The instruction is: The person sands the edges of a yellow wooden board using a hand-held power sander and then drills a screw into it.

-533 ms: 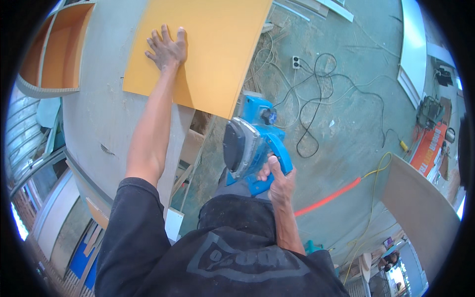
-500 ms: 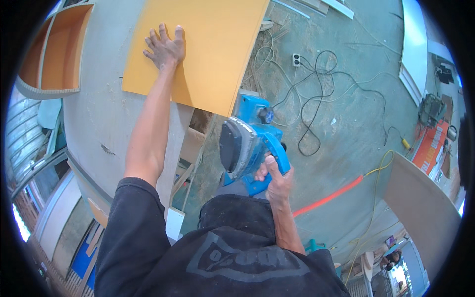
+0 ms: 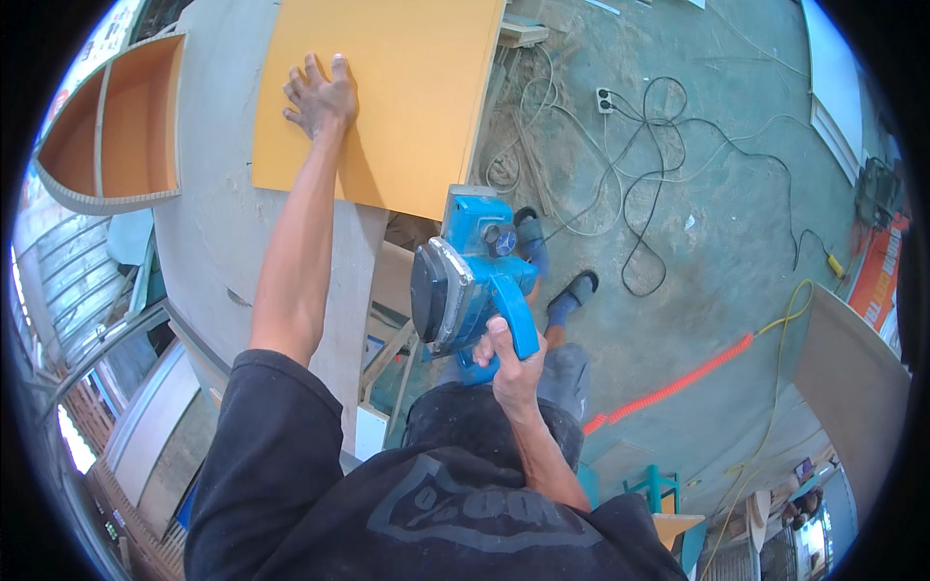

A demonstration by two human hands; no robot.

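My left hand (image 3: 325,98) lies on a yellow-orange panel (image 3: 417,107), its fingers spread and pressing on the surface. The panel rests on a grey-white worktable (image 3: 218,194), its right edge reaching past the tabletop. In my right hand (image 3: 515,373) is a blue electric hand planer (image 3: 484,276), gripped by its curved handle. The planer stands on end beside the panel's near right corner, its black and silver side turned to the left. Whether its tip touches the panel edge, I cannot tell.
An orange-lined curved shelf box (image 3: 140,121) sits on the table's left. Black and white cords run over the floor to a socket block (image 3: 604,100). A red coiled air hose (image 3: 678,382) lies at the right, near a brown board (image 3: 843,387). Wood shavings litter the floor.
The planer and my right hand have shifted a little left. My left hand stays on the panel. The view has moved, and my feet in sandals now show.
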